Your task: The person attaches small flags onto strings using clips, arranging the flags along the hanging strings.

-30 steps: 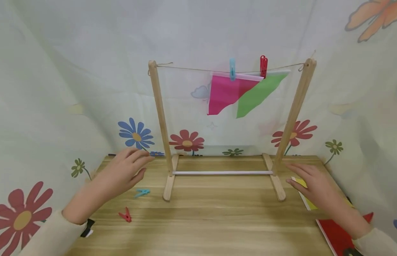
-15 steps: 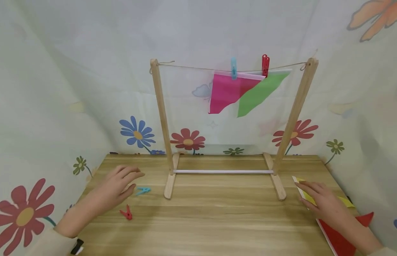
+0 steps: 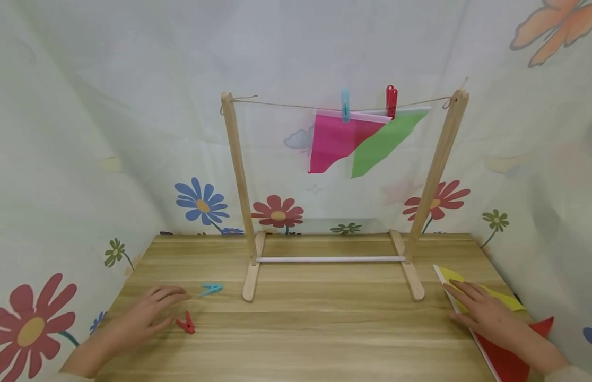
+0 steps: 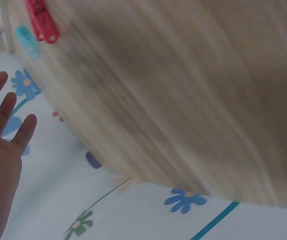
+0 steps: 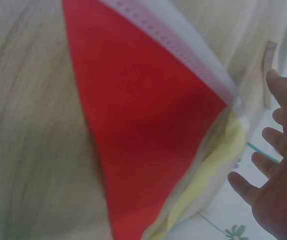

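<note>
My left hand (image 3: 140, 318), fingers loosely extended, hovers beside a red clothespin (image 3: 186, 322) on the wooden table. A light blue clothespin (image 3: 211, 289) lies just beyond it. On the right, my right hand (image 3: 489, 314) reaches over a yellow pennant (image 3: 510, 301) with its fingers spread, partly hiding it. Nearer me lies a red triangular pennant (image 5: 138, 115) with a white top band, its end overlapping the yellow one. The right wrist view shows nothing between the right fingers, and the left wrist view shows the left fingers parted.
A wooden stand with two posts (image 3: 240, 175) carries a string (image 3: 281, 104). A pink pennant (image 3: 336, 140) and a green pennant (image 3: 384, 148) hang there from a blue clothespin (image 3: 345, 106) and a red clothespin (image 3: 391, 102). A white rod (image 3: 329, 259) joins the feet.
My left hand has come down and back towards me, from near the stand's left post to beside the red clothespin. My right hand has moved from the right post down over the yellow pennant.
</note>
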A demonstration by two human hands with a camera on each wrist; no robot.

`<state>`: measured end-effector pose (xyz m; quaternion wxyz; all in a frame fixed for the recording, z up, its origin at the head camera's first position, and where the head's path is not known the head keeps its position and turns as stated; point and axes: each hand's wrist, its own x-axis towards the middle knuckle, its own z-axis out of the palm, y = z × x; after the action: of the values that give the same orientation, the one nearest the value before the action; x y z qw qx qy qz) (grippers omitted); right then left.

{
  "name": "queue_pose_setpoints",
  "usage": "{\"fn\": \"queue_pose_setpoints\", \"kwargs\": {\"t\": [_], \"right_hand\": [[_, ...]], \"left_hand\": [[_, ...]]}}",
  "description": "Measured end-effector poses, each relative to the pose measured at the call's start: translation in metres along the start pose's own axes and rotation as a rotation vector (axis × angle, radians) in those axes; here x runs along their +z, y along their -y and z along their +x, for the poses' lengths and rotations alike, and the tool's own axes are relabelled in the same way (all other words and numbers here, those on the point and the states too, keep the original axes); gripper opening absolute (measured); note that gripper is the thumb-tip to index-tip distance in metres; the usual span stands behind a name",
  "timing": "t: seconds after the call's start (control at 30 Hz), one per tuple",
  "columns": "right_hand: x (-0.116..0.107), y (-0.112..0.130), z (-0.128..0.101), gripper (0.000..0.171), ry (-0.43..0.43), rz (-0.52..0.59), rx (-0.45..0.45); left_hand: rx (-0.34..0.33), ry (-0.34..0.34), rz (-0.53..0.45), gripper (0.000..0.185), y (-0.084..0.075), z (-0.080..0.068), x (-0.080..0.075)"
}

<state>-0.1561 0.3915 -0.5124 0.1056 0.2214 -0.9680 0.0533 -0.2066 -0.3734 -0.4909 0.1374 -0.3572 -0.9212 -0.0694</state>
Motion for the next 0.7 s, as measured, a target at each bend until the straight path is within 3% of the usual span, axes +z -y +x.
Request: {"fn": "queue_pose_setpoints", "kwargs": {"t": [0.13, 0.4, 0.6, 0.7], "right_hand": [[0.006, -0.005, -0.002, 0.062, 0.005, -0.006, 0.011], [0.012, -0.009, -0.006, 0.066, 0.144, 0.045, 0.132], [0.017, -0.011, -0.008, 0.061, 0.099, 0.05, 0.091], [0.022, -0.016, -0.007, 0.057, 0.051, 0.012, 0.029]], "left_hand": [[-0.015, 0.005, 0.009, 0.051, 0.003, -0.01, 0.011], [0.024, 0.026, -0.097, 0.058, 0.004, -0.022, 0.025], [0.028, 0.047, -0.089, 0.062, 0.007, -0.028, 0.035], [0.031, 0.052, -0.097, 0.063, 0.01, -0.03, 0.04]]}}
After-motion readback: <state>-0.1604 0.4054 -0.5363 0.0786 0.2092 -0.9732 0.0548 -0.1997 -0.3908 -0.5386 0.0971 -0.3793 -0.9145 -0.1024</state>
